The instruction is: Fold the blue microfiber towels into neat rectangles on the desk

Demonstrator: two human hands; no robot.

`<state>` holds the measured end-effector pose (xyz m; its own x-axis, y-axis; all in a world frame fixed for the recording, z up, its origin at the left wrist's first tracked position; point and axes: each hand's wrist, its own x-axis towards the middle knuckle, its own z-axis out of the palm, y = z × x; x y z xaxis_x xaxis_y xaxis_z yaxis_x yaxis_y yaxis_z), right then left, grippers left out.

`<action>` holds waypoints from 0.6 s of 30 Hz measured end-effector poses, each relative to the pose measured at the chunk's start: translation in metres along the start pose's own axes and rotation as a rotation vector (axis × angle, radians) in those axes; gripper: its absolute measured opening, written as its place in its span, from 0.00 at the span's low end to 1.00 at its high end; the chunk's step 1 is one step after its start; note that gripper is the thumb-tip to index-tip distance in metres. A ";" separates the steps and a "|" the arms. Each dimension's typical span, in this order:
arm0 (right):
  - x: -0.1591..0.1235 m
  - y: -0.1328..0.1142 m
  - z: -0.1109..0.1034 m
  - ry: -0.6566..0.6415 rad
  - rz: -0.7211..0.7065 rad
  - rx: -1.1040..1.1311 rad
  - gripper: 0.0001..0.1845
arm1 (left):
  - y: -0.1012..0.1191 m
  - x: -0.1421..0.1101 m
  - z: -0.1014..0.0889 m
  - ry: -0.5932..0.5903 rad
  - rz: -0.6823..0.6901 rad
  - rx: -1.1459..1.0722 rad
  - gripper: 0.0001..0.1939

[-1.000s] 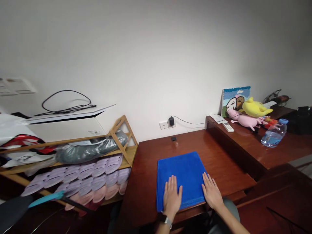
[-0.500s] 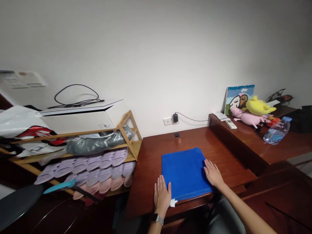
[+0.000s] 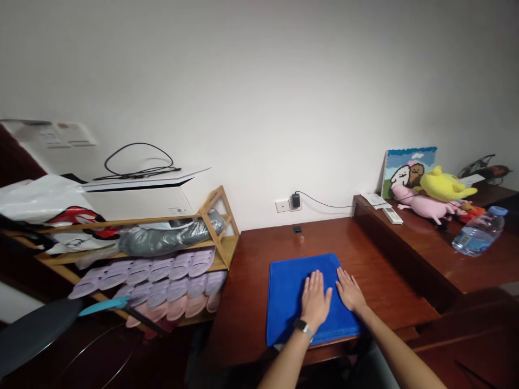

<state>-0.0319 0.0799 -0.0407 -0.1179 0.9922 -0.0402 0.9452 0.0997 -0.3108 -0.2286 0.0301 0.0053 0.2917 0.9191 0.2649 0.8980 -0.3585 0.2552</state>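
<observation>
On the brown desk [image 3: 253,281], the blue cloth [image 3: 290,292] lies flat beneath both hands: the left hand [image 3: 315,302], palm down and fingers extended, rests right of its middle; the right hand [image 3: 351,292], likewise flat, covers its right edge.

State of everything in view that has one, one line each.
Blue cloth: folded, lying flat
Left hand: open, palm down on cloth
Right hand: open, at cloth's right edge
Power adapter: plugged in
Bottle: capped, partly full
White box: lid ajar
</observation>
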 end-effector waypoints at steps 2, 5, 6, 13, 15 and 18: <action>0.000 0.000 -0.001 -0.019 -0.013 -0.017 0.37 | 0.024 0.023 0.018 -0.076 0.061 -0.066 0.34; 0.001 0.001 0.000 -0.014 -0.020 -0.019 0.37 | 0.023 0.032 0.035 -0.129 0.056 -0.100 0.34; 0.002 0.001 0.001 -0.004 -0.014 -0.012 0.36 | 0.012 0.030 0.036 -0.126 0.026 -0.090 0.35; 0.000 -0.002 -0.001 0.009 0.011 -0.014 0.37 | -0.119 -0.019 -0.009 -0.033 -0.376 0.130 0.34; -0.002 -0.004 -0.003 0.000 0.017 -0.033 0.37 | -0.140 -0.030 -0.017 -0.023 -0.423 0.146 0.33; -0.003 -0.009 -0.007 -0.023 0.034 -0.067 0.37 | -0.150 -0.038 -0.015 -0.018 -0.443 0.140 0.34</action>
<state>-0.0376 0.0763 -0.0317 -0.0919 0.9932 -0.0715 0.9670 0.0719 -0.2443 -0.3790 0.0465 -0.0288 -0.1256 0.9819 0.1418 0.9729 0.0939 0.2113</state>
